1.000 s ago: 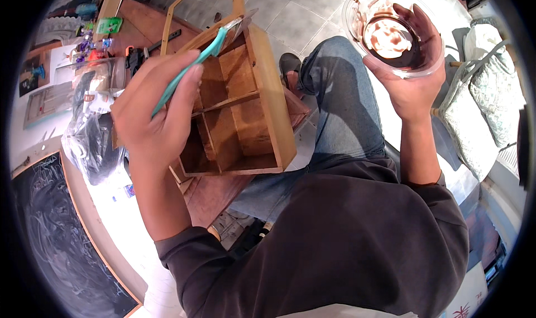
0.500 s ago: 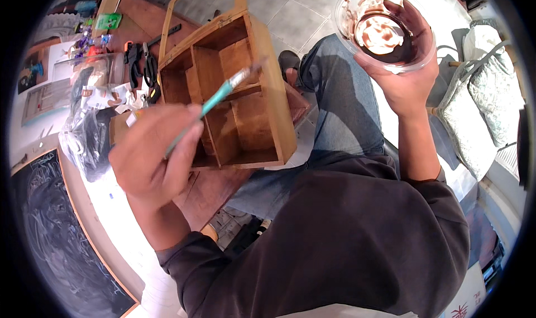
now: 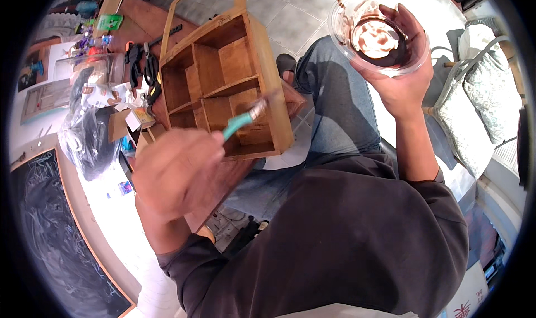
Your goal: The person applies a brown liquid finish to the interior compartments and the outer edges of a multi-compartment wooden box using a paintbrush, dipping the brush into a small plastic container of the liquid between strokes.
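My left hand (image 3: 176,170) is closed around a paintbrush (image 3: 239,124) with a turquoise handle; motion blurs both a little. The brush's bristles hover over the right side of a wooden box (image 3: 273,89) divided into compartments, and I cannot tell whether they touch it. Held up at the far right, my right hand (image 3: 405,83) grips a clear plastic cup (image 3: 341,33) from below and the side. Dark brown liquid (image 3: 385,57) lies in the cup, with brown smears on its wall. A wooden frame (image 3: 170,22) extends from the box's far edge.
The box rests on a reddish-brown table (image 3: 139,17). Black-handled pliers (image 3: 151,67), a green packet (image 3: 109,22) and a clear plastic bag (image 3: 84,145) lie to the left. My jeans-covered leg (image 3: 340,106) is right of the box. Patterned cushions (image 3: 486,95) stand at far right.
My left hand and the brush have moved to the right and nearer me, toward the box's right side. The cup in my right hand has shifted slightly left and down.
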`<state>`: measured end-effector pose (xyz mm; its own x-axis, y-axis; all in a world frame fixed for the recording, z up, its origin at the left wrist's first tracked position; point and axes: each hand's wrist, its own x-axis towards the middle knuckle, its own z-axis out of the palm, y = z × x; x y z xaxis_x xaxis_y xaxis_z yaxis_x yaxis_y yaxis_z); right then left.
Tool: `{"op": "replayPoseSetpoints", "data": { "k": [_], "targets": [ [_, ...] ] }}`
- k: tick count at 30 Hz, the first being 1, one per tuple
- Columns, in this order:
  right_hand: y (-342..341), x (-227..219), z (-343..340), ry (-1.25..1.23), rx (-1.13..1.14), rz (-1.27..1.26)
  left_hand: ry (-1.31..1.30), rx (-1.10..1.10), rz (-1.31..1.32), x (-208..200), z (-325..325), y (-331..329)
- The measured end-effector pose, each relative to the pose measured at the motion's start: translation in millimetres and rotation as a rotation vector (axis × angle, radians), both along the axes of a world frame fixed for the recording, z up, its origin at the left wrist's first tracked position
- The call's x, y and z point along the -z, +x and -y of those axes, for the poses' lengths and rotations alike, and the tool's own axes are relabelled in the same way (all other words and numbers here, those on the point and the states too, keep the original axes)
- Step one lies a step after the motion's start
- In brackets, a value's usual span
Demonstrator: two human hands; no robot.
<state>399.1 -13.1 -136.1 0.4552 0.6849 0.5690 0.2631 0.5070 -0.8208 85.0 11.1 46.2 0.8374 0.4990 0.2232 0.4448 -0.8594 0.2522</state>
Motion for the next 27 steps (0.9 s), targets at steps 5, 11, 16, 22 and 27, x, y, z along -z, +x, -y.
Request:
{"op": "replayPoseSetpoints", "data": {
  "k": [5,11,16,22,27],
  "targets": [
    [-3.6,-6.0,6.8,0.003,-0.016,0.039,0.109,-0.025,0.031,11.1,-13.8,9.6],
    [-1.0,-4.4,10.2,-0.022,0.01,0.069,-0.06,0.014,-0.014,1.6,19.9,-5.3],
    [-4.5,-3.3,9.3,-0.008,-0.02,0.046,-0.099,0.049,0.01,-5.4,23.1,-7.4],
    [-11.7,-8.4,10.8,-0.024,-0.044,0.057,-0.02,0.0,0.073,14.7,12.6,-6.8],
    [-8.2,-12.1,16.2,-0.004,-0.037,0.022,-0.089,0.015,0.022,3.5,47.0,-17.6]
  ]
}}
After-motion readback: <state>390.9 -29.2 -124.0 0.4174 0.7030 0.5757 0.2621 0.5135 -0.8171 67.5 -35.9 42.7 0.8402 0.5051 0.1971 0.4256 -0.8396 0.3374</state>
